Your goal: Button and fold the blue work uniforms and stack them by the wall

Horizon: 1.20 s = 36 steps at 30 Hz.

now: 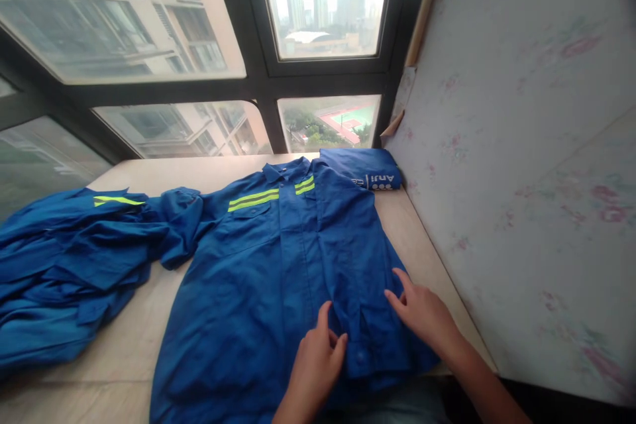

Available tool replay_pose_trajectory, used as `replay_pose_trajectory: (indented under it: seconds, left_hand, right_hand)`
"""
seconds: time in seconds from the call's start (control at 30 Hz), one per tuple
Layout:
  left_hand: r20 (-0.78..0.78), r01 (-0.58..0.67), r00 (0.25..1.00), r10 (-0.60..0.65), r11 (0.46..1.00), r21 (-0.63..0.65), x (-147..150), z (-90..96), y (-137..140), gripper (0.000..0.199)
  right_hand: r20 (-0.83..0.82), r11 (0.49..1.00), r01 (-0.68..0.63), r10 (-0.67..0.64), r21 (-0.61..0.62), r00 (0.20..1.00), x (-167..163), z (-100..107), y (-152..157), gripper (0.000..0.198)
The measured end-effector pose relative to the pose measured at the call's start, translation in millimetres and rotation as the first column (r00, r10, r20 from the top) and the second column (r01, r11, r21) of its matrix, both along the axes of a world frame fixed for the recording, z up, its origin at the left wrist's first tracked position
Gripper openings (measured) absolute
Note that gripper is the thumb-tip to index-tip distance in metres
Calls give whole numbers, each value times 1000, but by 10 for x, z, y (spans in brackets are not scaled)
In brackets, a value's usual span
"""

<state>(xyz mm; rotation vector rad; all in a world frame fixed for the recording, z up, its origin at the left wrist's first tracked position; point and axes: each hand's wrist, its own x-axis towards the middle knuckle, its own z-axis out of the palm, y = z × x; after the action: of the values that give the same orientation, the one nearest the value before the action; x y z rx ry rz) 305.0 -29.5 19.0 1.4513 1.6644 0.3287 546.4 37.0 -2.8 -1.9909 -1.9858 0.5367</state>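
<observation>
A blue work jacket (248, 285) with yellow-green reflective stripes across the chest lies spread front side up, its collar toward the window. The sleeve and side panel on its right are folded inward over the front. Over the lower front is my left hand (318, 354), index finger stretched and thumb apart, holding nothing. My right hand (422, 311) is at the jacket's right edge, thumb and index finger spread with no cloth between them. Whether the fingertips touch the fabric is hard to tell.
A second blue garment (74, 265) lies crumpled at the left, against the jacket's sleeve. A folded blue garment (362, 165) with white lettering sits behind the collar. The pale wooden surface (119, 371) meets dark-framed windows (322, 69) at the back and a floral-papered wall (517, 165) on the right.
</observation>
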Motion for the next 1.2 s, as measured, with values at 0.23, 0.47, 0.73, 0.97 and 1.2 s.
replay_pose_trajectory:
  seconds: [0.23,0.47,0.73,0.97,1.2]
  left_hand:
    - [212,-122,972,103,990,75,208,-105,-49,81]
    - [420,-254,891,170,956,150,512,10,-160,84]
    - [21,135,990,-136,989,69,466,-259,-286,49]
    - [-214,309,945,-247,886,344,367,149,-15,31]
    - [-27,281,957,-290,897,341,-98,102,36,28]
  right_hand:
    - [-236,998,-37,47,45,971,-85,-112,-383,55]
    - [-371,949,107,11,297,929,102,328,-331,36]
    - [-64,979,-113,125,170,990,376,-18,-408,25]
    - [-6,893,-258,280,369,960,-228,94,28,40]
    - [220,842,-447,395,301,892,-684,-341,25,57]
